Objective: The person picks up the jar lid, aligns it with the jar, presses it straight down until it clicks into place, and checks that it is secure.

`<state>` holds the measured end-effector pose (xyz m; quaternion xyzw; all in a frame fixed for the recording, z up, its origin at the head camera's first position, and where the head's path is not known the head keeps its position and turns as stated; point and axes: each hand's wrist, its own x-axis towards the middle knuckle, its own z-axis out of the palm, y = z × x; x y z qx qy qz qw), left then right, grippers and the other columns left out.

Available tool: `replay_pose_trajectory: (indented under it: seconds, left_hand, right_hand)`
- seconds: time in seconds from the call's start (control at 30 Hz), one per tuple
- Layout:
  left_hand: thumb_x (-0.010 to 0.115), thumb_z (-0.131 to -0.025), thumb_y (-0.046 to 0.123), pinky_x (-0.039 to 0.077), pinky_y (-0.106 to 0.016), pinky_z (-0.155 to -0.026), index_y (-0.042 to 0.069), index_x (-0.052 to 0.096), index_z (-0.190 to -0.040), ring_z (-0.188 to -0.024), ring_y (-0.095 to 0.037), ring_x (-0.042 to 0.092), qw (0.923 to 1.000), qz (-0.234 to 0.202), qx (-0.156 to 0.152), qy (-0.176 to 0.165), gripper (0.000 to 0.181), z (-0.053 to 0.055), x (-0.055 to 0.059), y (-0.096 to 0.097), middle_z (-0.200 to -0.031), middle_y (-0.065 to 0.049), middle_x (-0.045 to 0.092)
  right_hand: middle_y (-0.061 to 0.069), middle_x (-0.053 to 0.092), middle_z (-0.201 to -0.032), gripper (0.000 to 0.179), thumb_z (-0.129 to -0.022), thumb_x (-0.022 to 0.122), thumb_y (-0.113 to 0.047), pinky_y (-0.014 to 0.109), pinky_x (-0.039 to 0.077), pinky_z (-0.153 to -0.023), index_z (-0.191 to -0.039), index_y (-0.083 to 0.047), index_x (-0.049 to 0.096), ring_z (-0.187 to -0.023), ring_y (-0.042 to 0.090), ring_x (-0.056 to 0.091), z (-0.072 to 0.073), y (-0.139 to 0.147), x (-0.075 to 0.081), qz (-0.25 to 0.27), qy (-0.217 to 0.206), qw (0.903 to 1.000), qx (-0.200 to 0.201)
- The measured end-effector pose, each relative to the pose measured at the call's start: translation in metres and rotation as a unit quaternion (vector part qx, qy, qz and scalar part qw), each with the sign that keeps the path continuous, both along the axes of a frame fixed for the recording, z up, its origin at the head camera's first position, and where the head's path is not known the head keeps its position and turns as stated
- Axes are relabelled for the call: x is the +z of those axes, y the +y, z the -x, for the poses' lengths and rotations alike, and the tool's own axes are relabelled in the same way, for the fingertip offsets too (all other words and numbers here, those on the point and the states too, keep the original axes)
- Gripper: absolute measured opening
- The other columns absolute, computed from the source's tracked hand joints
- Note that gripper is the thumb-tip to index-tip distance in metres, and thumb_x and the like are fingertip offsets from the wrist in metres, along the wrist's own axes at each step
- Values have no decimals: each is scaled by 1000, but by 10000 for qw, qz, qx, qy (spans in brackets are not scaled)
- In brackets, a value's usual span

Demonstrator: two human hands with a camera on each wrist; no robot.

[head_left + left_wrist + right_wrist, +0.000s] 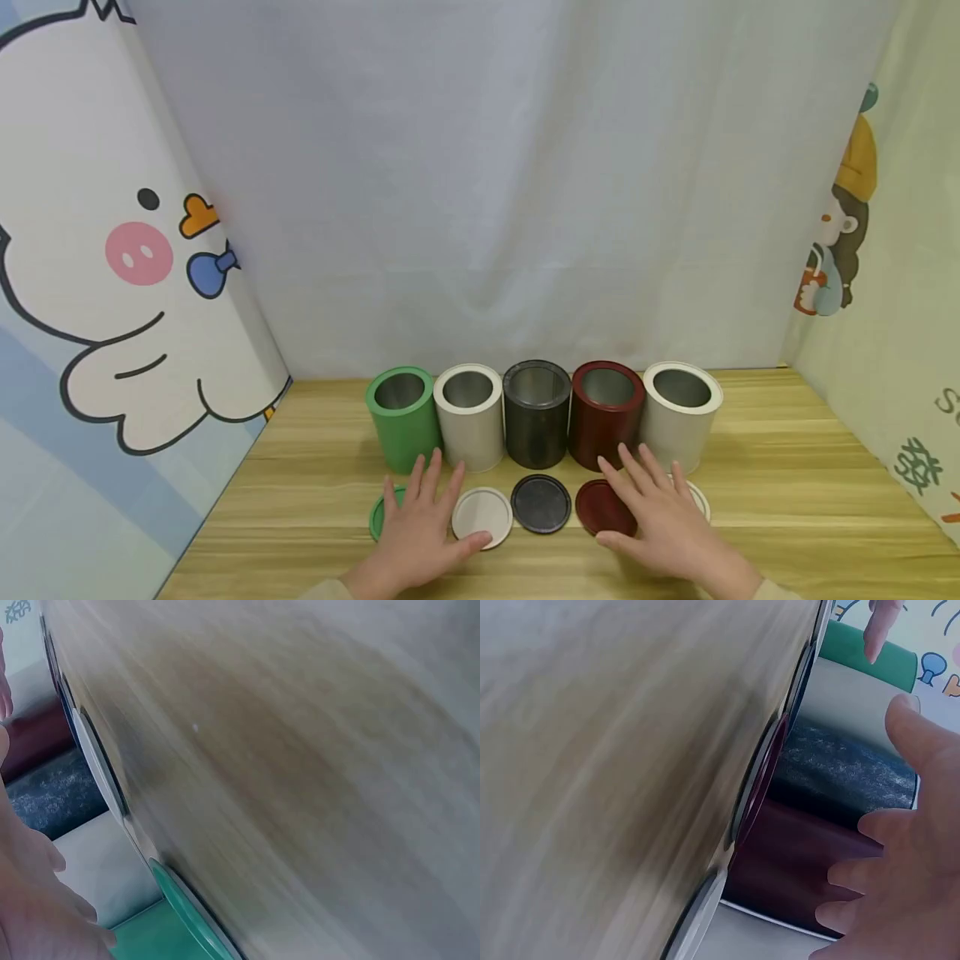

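My left hand (420, 533) is spread over the green lid (377, 518) and the left edge of a white lid (480, 510). My right hand (663, 525), fingers also spread, hovers over the dark red lid (600, 506) and partly hides another white lid (701, 502). Between the hands lies a black lid (542, 503). In the wrist views both hands are raised above the lids and hold nothing. Behind the lids stand open cans in a row: green (407, 433), white (472, 429), black (537, 429), dark red (603, 429) and white (675, 429).
The cans and lids are on a wood-grain table (285, 500). A pale curtain (480, 183) hangs right behind the table's back edge. Printed cloths with cartoon figures flank it, a white bird (82, 167) on the left and a small figure (843, 233) on the right.
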<state>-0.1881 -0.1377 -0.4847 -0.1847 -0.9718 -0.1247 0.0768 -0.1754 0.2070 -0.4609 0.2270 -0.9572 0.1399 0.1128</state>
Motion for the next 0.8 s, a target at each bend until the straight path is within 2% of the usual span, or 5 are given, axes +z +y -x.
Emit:
replay_pose_trajectory:
  seconds: [0.33,0.57,0.8]
  left_hand:
    - [55,-83,76,17,-79,-102,12,44,-151,-142,-46,27,9996,-91,-149,229,94,-3,0,-3,-155,-24,33]
    - [62,-80,73,21,-78,-102,9,50,-146,-138,-46,34,9981,-275,-255,484,93,-3,-1,-6,-150,-24,40]
    - [63,-78,74,28,-76,-100,5,55,-140,-133,-44,41,9940,-498,-338,908,93,-1,0,-14,-145,-23,47]
  right_hand:
    - [20,40,-152,91,-79,76,-57,77,23,-102,-151,-12,44,-141,46,30,2,-10,-9,321,-143,9990,280]
    - [20,41,-152,89,-80,76,-55,75,24,-103,-151,-12,44,-140,45,32,3,-21,-12,505,-235,9963,658]
    - [20,42,-151,88,-79,79,-51,75,26,-103,-149,-9,46,-139,45,34,6,-36,-9,592,-124,9938,937]
